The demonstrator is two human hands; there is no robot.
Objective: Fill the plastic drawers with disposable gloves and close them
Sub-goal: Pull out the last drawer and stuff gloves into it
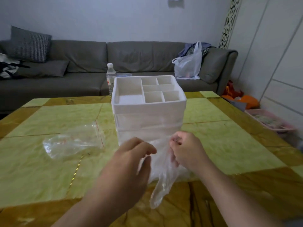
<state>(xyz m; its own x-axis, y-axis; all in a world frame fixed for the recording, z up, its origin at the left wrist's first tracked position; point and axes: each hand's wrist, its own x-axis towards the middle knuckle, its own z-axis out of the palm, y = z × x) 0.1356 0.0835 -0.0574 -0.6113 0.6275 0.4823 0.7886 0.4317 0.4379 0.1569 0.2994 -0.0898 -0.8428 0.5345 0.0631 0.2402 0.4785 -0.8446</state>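
Counter (49, 122): green and amber marble-pattern top. Clear zip bag (72, 143), red seal line, lying crumpled on the counter's left part. Water bottle (111, 76), white cap, upright at the counter's far edge. Grey sofa (131, 63) along the back wall; striped cushion (29, 44) at its left end; white plastic carrier bag (188, 64) on its right seat, cloth bundle (193, 48) behind it. Pink basket (270, 122) on the floor, right; orange and red items (242, 97) beyond it
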